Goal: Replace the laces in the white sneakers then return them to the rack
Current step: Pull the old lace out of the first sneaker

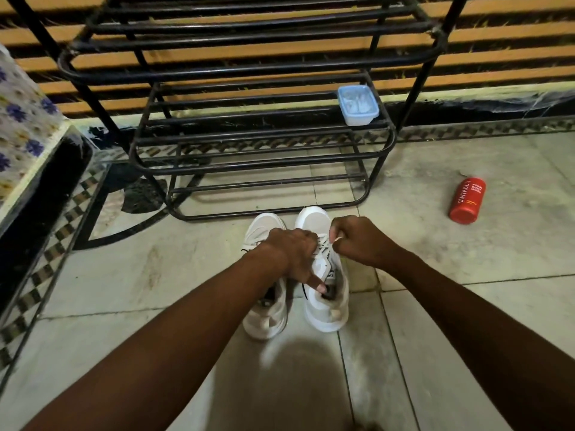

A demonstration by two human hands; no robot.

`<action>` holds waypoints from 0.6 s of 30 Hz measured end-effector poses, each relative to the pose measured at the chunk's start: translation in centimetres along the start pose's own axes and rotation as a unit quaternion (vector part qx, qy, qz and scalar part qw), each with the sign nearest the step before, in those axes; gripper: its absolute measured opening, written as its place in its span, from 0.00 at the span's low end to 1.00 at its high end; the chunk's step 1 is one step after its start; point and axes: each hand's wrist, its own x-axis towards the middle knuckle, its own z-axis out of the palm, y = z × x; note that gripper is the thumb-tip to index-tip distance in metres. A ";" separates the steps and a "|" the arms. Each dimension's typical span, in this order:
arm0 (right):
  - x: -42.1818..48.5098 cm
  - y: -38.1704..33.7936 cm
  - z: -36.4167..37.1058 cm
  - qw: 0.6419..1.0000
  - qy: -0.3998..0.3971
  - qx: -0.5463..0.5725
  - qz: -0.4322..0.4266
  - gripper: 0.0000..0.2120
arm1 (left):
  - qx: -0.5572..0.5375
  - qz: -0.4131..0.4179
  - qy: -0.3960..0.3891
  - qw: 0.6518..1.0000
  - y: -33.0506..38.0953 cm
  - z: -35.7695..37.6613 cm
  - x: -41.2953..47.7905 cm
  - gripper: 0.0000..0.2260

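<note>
The white sneakers (267,318) sat on the floor mid-frame, just before the rack (264,157). The left hand (295,253) gripped the frame-right shoe (326,309) and the right hand (357,241) pinched its lace (324,244) (lacing seemingly unfinished). Shelving both remained.

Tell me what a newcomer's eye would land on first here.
The left hand and right hand meet over white sneakers on the tiled floor at centre, the left gripping the right sneaker at its lacing, the right pinching a lace. Behind stands a black metal rack with a pale blue box on a shelf; a red bottle lies on the floor at right.
</note>
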 end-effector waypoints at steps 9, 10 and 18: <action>0.2 0.3 -0.4 0.998 -0.063 -0.006 -0.003 0.08 | -0.007 -0.023 -0.014 1.000 0.0 -0.2 0.2 0.58; 0.1 0.0 -0.4 0.993 -0.053 0.108 0.020 0.09 | -0.009 -0.025 -0.014 1.000 -0.1 -0.3 0.2 0.58; -1.5 0.9 0.5 0.996 0.005 0.067 0.051 0.14 | -0.003 -0.026 -0.008 1.000 0.4 -0.4 0.6 0.50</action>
